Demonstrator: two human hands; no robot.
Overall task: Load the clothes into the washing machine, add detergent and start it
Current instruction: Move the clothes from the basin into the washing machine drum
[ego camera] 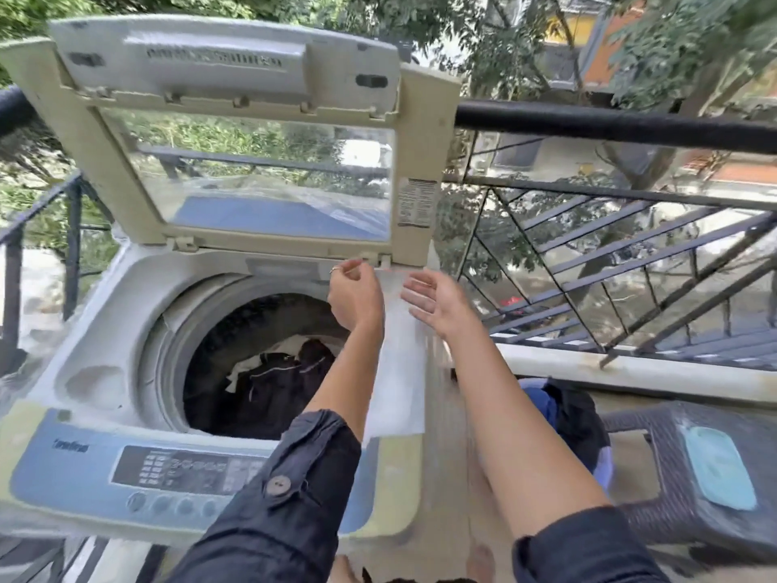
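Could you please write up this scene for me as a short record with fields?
setting: balcony with a dark railing
washing machine: top-loader, lid raised upright
drum: dark and white clothes inside
left hand: near the lid's right hinge, fingers curled; cannot tell if it holds anything
right hand: beside it, fingers relaxed, holding nothing
basket: on the floor right of the machine, dark and blue clothes in it
stool: woven, far right, a teal item on top
detergent: none clearly visible
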